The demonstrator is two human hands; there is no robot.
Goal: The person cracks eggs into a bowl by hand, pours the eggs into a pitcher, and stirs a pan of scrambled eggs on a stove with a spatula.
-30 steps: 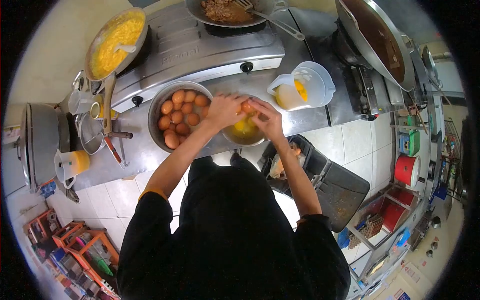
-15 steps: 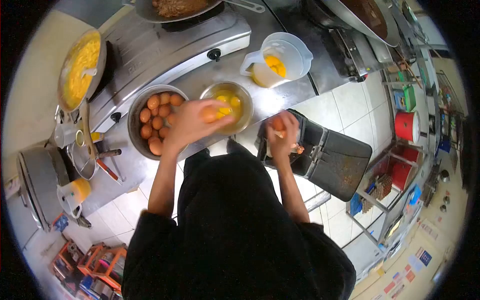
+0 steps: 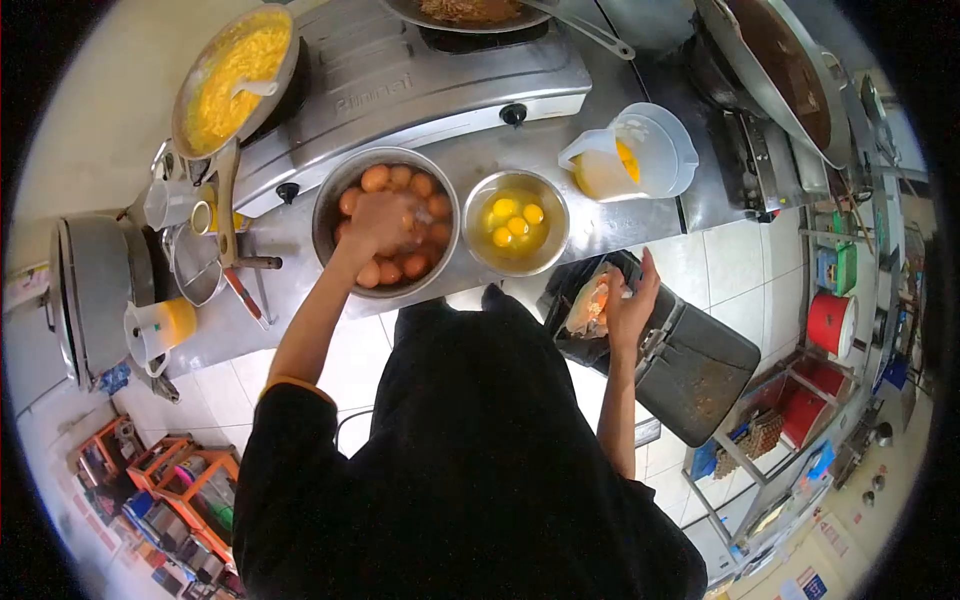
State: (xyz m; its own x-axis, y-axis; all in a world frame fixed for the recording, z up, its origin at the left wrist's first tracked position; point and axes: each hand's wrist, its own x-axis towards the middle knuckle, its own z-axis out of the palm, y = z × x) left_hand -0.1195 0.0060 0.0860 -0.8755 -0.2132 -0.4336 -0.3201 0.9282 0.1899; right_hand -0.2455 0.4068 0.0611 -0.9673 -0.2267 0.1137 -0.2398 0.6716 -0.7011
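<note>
Brown eggs (image 3: 376,179) fill a large metal bowl (image 3: 452,247) at the centre left. My left hand (image 3: 380,222) reaches down into it among the eggs, its fingertips blurred and partly hidden. Just right of it, a smaller metal bowl (image 3: 478,257) holds several whole yolks (image 3: 517,226) in clear egg white. My right hand (image 3: 630,305) is over the open black bin (image 3: 563,335), fingers apart and nothing held. Beneath that hand, eggshells (image 3: 588,303) lie in the bin.
A plastic jug (image 3: 665,150) with yolk stands behind the small bowl. The stove (image 3: 380,95) carries pans, one with yellow scrambled egg (image 3: 235,85). At the left are a strainer (image 3: 198,262), a cup of yellow liquid (image 3: 160,328) and a large pot (image 3: 100,300). The bin lid (image 3: 700,375) hangs open.
My left hand has moved from the small bowl into the egg bowl. My right hand has opened, and the shell it held is gone from it. The view has shifted.
</note>
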